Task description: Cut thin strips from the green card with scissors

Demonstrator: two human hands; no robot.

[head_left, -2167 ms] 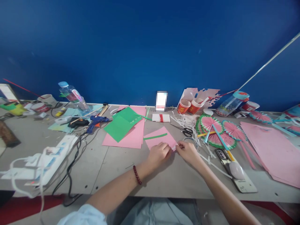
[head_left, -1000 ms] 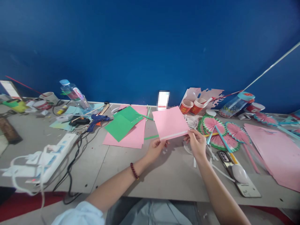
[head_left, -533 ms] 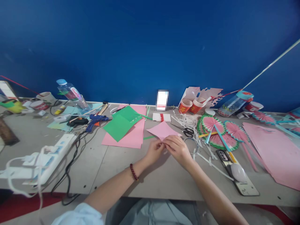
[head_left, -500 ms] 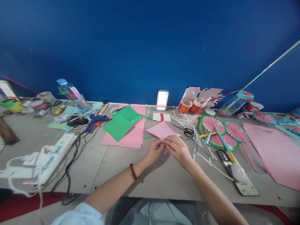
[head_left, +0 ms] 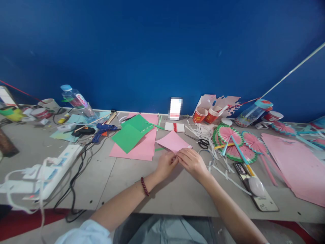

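A small pink paper square (head_left: pixel 173 140) lies on the grey table (head_left: pixel 132 183), turned like a diamond. My left hand (head_left: pixel 166 165) and my right hand (head_left: pixel 191 162) meet at its near corner, and both pinch that corner with closed fingers. A red bead bracelet (head_left: pixel 144 186) is on my left wrist. A thin green strip (head_left: pixel 159 149) pokes out from under the paper's left side.
Green paper (head_left: pixel 129 135) on pink sheets (head_left: pixel 144 147) lies to the left, past it a blue glue gun (head_left: pixel 103 129) and power strip (head_left: pixel 50 167). Scissors (head_left: pixel 200 142), watermelon paper fans (head_left: pixel 236 142), red cups (head_left: pixel 205 115), a phone (head_left: pixel 256 186) and large pink sheets (head_left: pixel 299 166) lie right.
The pink square was flat on the table, then held up facing me with both hands at its lower edge, and is now down again. My hands have come together at its near corner.
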